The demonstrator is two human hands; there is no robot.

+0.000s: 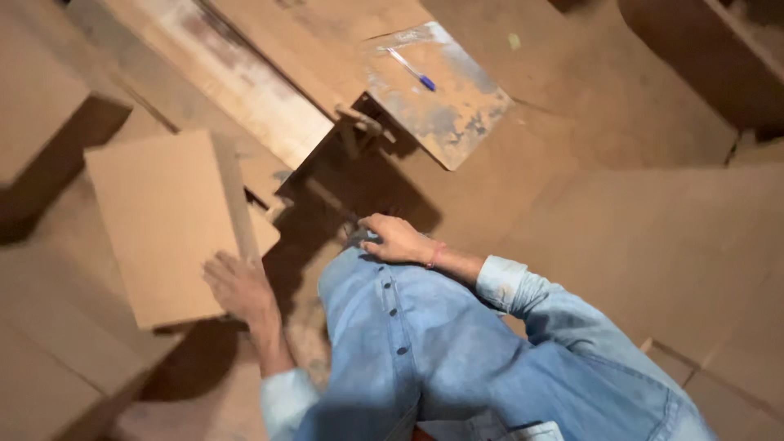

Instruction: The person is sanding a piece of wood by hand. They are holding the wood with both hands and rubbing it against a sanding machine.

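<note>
My left hand (237, 286) rests on the near right corner of a brown fibreboard panel (167, 220) that lies on a stack of boards to my left. Its fingers spread over the panel's edge. My right hand (396, 238) hangs at my waist, fingers curled against the hem of my light blue shirt (408, 335). A thin band circles the right wrist. Whether the right hand grips anything is hidden.
A worn metal work surface (445, 90) stands ahead, with a white and blue pen (411, 69) lying on it. A long pale plank (245, 82) runs beside it. Brown boards (653, 245) cover the floor to the right and stacks (37, 98) stand at left.
</note>
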